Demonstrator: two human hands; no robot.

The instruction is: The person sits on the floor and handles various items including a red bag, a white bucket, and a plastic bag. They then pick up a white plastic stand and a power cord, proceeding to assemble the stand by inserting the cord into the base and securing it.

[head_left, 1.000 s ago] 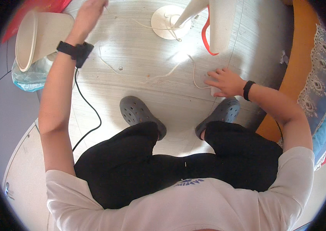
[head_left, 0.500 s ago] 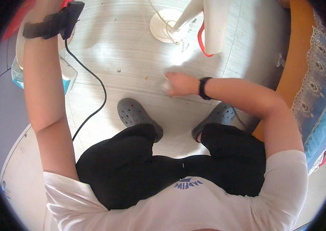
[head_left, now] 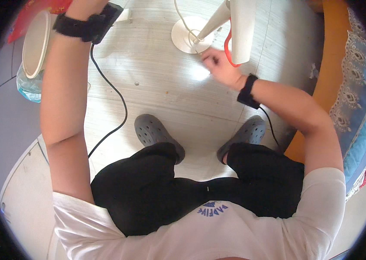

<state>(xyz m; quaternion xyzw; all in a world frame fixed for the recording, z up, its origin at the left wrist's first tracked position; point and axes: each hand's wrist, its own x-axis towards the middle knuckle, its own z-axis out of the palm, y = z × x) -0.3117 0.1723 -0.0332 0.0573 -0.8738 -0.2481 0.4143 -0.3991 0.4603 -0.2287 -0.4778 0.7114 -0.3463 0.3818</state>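
My right hand (head_left: 222, 68) hovers over the pale floor, beside the round white base (head_left: 183, 35) of a stand. Its fingers are curled and slightly blurred; what they hold, if anything, is hidden. A black strap (head_left: 248, 91) with a cable circles that wrist. My left arm stretches far forward, and only the base of my left hand (head_left: 85, 8) shows at the upper edge, its fingers outside the picture. That wrist carries a black strap with a dark box (head_left: 107, 21) and a black cable (head_left: 120, 93).
A white bin (head_left: 28, 47) with a clear and teal plastic bag (head_left: 29, 89) stands left of my left arm, near a red item (head_left: 38, 15). A white pole with a red loop (head_left: 228, 41) leans ahead. Lace-edged blue bedding (head_left: 351, 99) lines the right. Grey clogs (head_left: 152, 130) are on my feet.
My right hand has moved forward and right, toward the stand's base; the whitish thing at its fingers no longer shows. My left arm has shifted right, revealing more of the bin.
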